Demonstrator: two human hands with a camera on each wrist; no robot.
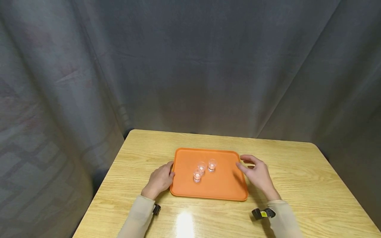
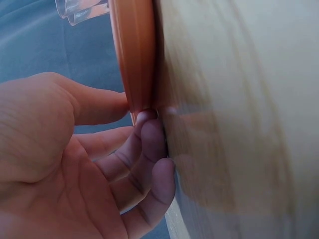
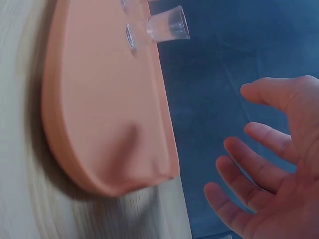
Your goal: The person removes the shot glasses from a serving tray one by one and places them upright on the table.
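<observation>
An orange tray lies flat on the wooden table, with three small clear cups standing near its middle. At the tray's left edge is my left hand. The left wrist view shows its thumb against the tray's rim, and its curled fingers meet the lower side near the table. My right hand hovers by the tray's right edge, apart from it. In the right wrist view its fingers are spread and loosely bent, holding nothing.
The light wooden table extends around the tray on all sides. Grey curtains hang behind the table and at both sides. Each wrist wears a dark strap with a small device.
</observation>
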